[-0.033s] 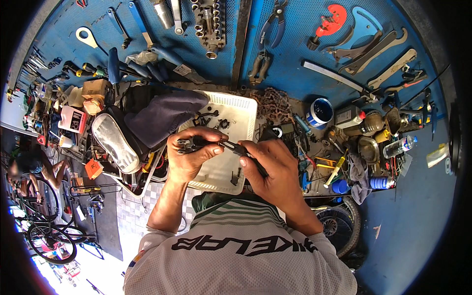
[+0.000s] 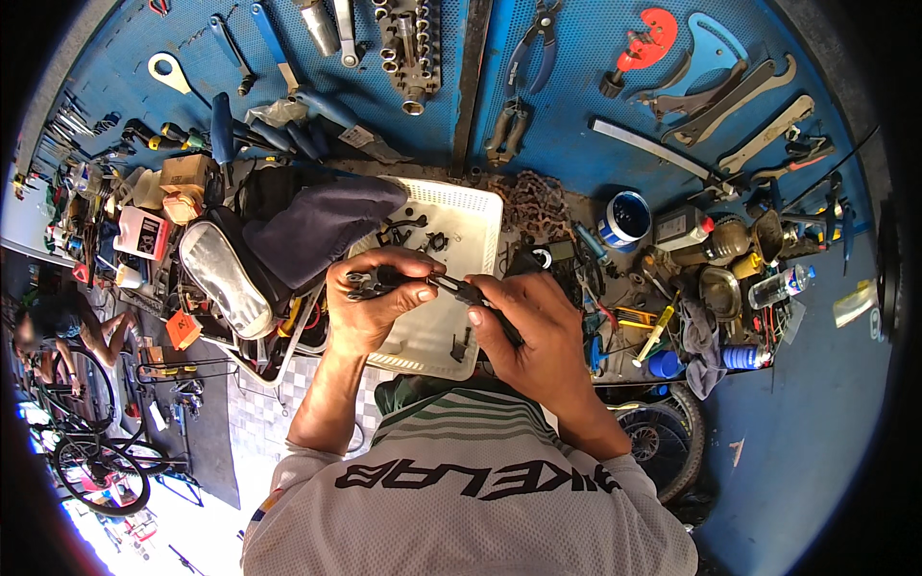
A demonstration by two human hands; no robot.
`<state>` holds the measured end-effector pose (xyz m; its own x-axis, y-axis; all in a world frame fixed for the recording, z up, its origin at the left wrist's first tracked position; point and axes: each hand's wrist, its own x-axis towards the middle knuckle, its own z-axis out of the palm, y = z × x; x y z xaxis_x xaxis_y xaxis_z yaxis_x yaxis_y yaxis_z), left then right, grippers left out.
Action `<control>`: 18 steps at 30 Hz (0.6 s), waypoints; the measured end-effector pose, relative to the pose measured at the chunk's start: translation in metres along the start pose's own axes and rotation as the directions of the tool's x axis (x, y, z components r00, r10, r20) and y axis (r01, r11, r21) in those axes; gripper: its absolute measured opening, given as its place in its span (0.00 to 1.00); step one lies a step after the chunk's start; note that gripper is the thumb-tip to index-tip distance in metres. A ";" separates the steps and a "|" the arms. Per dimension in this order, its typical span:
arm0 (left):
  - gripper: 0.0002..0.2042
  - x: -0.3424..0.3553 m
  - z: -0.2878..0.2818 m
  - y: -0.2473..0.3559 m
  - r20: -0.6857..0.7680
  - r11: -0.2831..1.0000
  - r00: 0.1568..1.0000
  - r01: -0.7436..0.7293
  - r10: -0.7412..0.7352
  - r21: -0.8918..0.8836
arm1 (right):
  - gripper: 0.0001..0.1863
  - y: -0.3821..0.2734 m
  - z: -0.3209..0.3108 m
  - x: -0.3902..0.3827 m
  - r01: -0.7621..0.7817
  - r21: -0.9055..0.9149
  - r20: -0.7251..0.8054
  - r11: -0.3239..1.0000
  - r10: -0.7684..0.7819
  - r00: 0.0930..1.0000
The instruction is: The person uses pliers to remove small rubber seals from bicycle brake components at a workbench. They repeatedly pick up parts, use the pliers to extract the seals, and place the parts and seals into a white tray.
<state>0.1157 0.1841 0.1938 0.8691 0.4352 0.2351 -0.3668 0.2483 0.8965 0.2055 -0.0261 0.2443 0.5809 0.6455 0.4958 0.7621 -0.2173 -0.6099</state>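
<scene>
Black, one small part (image 2: 382,278) is sitting in the left hand (image 2: 360,302), whose thumb and fingers are gripping it. The right hand (image 2: 528,322) is gripping one tool (image 2: 469,294) by its dark handle, and its metal tip is pointing left, toward the left thumb. Whether tip and part are touching, I cannot tell. Both are being held above one white tray (image 2: 492,226), where several dark pieces (image 2: 437,241) are lying, too crowded to count surely. One dark cloth (image 2: 327,223) is overlapping the tray's upper left corner. Just right of the tray, one heap of chain (image 2: 533,204) is lying; further right, one tub (image 2: 624,221) is standing. Above, two pliers (image 2: 533,50) and one red tool (image 2: 648,40) are hanging.
</scene>
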 end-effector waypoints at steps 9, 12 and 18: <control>0.12 0.015 -0.008 0.010 0.102 0.992 0.995 0.005 -0.018 0.128 | 0.16 0.004 0.000 0.002 0.008 -0.003 -0.001 1.000 -0.008 1.000; 0.13 0.017 -0.006 0.014 0.106 0.983 0.994 -0.014 -0.006 0.182 | 0.16 0.005 0.000 0.003 0.016 -0.019 -0.001 1.000 -0.016 1.000; 0.12 0.015 0.000 0.017 0.052 0.985 0.998 0.015 -0.025 0.171 | 0.16 0.008 0.002 0.004 0.022 -0.022 -0.016 0.999 -0.023 1.000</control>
<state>0.1225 0.1953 0.2124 0.8940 0.3833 0.2321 -0.2911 0.1030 0.9511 0.2130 -0.0240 0.2404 0.5679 0.6387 0.5192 0.7811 -0.2193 -0.5846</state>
